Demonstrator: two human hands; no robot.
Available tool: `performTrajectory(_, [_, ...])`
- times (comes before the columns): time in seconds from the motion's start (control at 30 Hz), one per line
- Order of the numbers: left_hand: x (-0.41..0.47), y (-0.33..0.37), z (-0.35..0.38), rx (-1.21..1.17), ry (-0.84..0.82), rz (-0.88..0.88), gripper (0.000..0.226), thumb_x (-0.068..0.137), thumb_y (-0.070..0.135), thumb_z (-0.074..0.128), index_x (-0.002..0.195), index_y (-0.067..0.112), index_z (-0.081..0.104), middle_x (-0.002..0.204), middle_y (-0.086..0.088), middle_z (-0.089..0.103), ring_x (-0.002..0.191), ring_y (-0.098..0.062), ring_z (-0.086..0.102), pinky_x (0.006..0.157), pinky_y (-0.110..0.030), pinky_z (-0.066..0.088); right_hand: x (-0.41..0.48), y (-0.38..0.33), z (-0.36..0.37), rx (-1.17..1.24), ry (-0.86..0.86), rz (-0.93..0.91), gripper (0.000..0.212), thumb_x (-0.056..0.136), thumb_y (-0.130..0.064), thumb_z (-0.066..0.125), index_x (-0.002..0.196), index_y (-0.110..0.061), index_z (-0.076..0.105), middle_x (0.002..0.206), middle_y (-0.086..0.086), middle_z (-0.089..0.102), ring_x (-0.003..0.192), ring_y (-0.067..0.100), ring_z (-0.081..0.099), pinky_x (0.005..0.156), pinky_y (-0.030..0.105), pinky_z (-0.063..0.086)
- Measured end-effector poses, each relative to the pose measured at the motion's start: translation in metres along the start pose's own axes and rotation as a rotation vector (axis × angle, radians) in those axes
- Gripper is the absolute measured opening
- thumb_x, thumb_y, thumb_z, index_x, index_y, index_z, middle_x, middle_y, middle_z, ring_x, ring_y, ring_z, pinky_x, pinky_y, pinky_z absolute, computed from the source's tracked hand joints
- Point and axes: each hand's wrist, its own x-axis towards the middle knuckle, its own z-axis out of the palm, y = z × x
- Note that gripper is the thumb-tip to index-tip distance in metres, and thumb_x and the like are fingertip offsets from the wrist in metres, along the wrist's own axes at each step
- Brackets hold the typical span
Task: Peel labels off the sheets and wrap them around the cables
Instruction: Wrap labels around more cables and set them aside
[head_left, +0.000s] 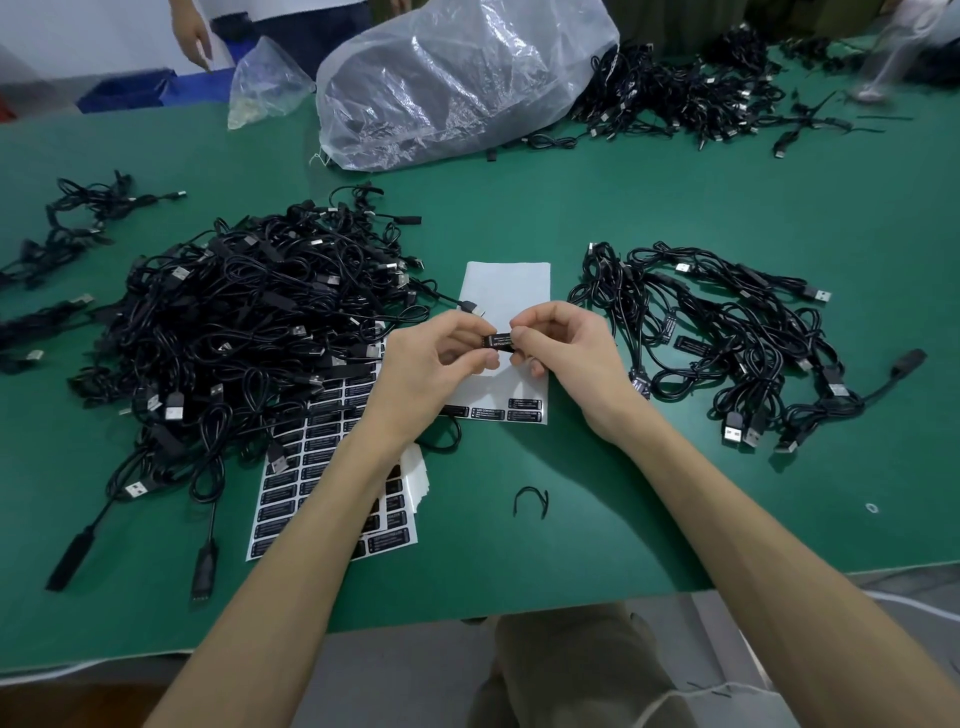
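Observation:
My left hand and my right hand meet over the table's middle and together pinch a small black cable controller with a black label on it. Its cable runs back left to the big pile of black USB cables. Under my hands lies a mostly peeled white label sheet with a few black labels left at its near edge. A fuller sheet of black labels lies beneath my left forearm. A smaller pile of labelled cables sits to the right.
A large clear plastic bag lies at the back, with more cables at the back right and a few at far left. A black twist tie lies near the front. Another person stands beyond the green table.

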Motion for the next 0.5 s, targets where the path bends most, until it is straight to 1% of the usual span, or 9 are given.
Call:
performTrajectory(0.27, [-0.001, -0.0014, 0.0, -0.042, -0.014, -0.02, 0.022, 0.087, 0.008, 0.082, 0.106, 0.012, 0.074, 0.086, 0.003, 0.078, 0.078, -0.009, 0.076, 0.078, -0.018, 0.058, 0.0001, 0.0001, 0.0, -0.027, -0.002, -0.006, 0.006, 0.096, -0.001, 0.067, 0.1, -0.005, 0.068, 0.076, 0.007, 0.069, 0.056, 0.001, 0.061, 0.06, 0.019, 0.048])
performTrajectory(0.5, [-0.0014, -0.0019, 0.0003, -0.057, -0.017, -0.022, 0.022, 0.086, 0.008, 0.082, 0.107, 0.012, 0.074, 0.085, 0.002, 0.078, 0.078, -0.009, 0.076, 0.077, -0.017, 0.058, 0.0006, 0.0006, 0.0014, -0.065, -0.003, -0.001, 0.008, 0.096, -0.001, 0.066, 0.098, -0.008, 0.068, 0.074, 0.004, 0.07, 0.058, 0.002, 0.062, 0.059, 0.017, 0.048])
